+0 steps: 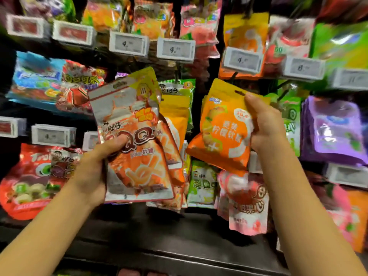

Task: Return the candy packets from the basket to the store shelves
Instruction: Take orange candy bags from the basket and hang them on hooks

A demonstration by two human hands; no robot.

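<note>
Here, left hand [93, 172] gripping QQ packets [135, 148], right hand [264, 126] pinching orange packet [223, 132], before hanging shelves [179, 242]

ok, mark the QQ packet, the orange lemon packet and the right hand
QQ packet [131, 140]: head view, on its printed front.
orange lemon packet [223, 132]: head view, on its front face.
right hand [266, 126]: head view, on the back of the hand.

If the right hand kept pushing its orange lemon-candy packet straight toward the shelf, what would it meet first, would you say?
Probably the yellow hanging pouches directly behind the orange lemon-candy packet that the right hand holds, though depth is hard to judge here.
</note>
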